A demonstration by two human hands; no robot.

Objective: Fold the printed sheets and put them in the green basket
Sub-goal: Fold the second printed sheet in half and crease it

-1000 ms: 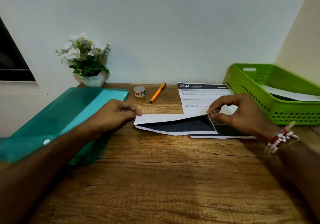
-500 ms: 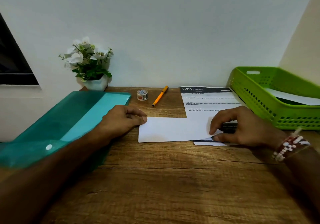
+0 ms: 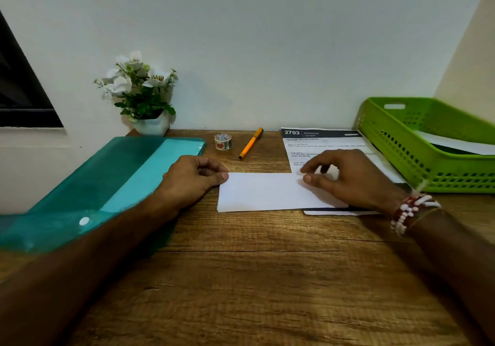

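Head view: the folded sheet (image 3: 265, 191) is laid white side up on the table (image 3: 254, 278), overlapping a printed sheet (image 3: 321, 146) beside the basket (image 3: 417, 163). Its upper left corner is pressed by the thumb of the left hand (image 3: 192, 179), whose fingers are curled in, holding nothing. Its right part is touched by the right hand (image 3: 348, 179), fingers bent and spread, nothing gripped. A white sheet (image 3: 455, 143) is seen inside the basket.

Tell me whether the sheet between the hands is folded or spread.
Folded. The sheet lies blank side up, shorter than the spread printed sheet under its right end.
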